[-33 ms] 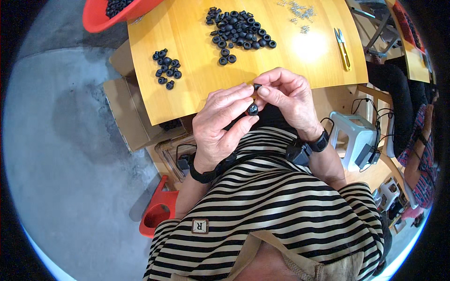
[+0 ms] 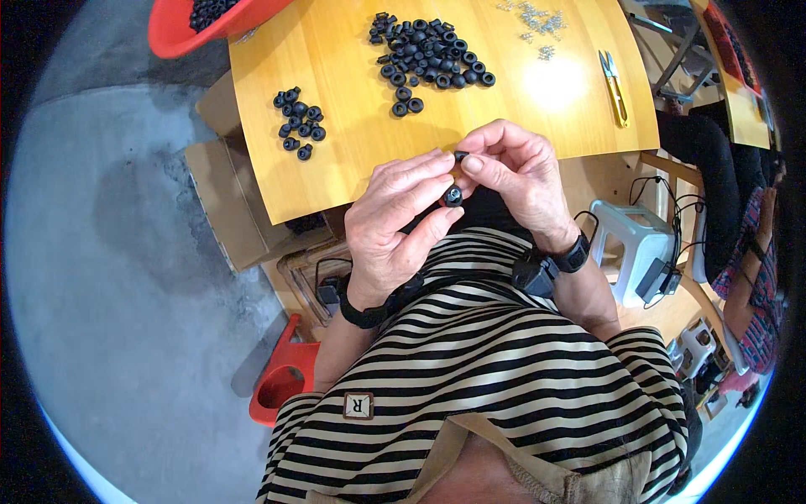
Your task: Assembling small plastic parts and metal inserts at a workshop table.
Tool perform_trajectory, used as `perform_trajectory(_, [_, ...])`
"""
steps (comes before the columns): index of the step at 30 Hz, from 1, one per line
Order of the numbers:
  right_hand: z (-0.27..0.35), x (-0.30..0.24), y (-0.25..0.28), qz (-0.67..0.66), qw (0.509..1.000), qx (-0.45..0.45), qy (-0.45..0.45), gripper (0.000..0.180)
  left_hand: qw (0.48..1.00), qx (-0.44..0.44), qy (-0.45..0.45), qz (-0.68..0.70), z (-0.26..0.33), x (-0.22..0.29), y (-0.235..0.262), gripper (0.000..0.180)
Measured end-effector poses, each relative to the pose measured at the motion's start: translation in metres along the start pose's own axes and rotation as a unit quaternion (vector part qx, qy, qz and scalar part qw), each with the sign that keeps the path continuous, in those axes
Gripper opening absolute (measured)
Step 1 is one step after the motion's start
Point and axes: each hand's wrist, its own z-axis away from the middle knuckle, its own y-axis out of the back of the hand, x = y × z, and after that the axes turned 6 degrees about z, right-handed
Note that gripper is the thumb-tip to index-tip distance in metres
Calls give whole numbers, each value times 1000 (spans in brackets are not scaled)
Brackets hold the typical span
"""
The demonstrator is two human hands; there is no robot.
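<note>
Close to the table's front edge, my left hand (image 2: pixel 388 223) pinches a round black part (image 2: pixel 453 196) between thumb and fingers. Something shiny shows in that part's hollow end. Beside it, the thumb and forefinger of my right hand (image 2: pixel 522 181) grip a second small black part (image 2: pixel 461 156). The fingertips of my left hand come right up to this second part; whether they touch it I cannot tell. Beyond my hands lies a large heap of black parts (image 2: pixel 432 55), some ring-shaped. A smaller group of black knob-like pieces (image 2: pixel 299 122) sits to the left.
On the wooden table (image 2: pixel 336 176) are small clear or metallic pieces (image 2: pixel 541 23) and yellow-handled thread snips (image 2: pixel 617 92). A red basin (image 2: pixel 172 38) holds black parts at the far left. A pale plastic stool (image 2: pixel 625 244) stands to the right, near another person's arm (image 2: pixel 747 269).
</note>
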Motion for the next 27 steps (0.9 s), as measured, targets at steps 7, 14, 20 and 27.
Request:
perform_trajectory(7, [-1,-10,-3,32,999,-5,-31,15,1000,19,9,22,2,-1,-1,35])
perform_trajectory(14, [0,-12,-3,79,997,-7,-18,16,998,29,36,37,3,-1,-2,32])
perform_trajectory(20, [-1,-16,-6,169,986,-7,2,18,999,23,23,39,1,-4,-4,33])
perform_trajectory(27, [-4,-10,0,156,986,38,39,16,998,18,36,37,0,-5,-4,34])
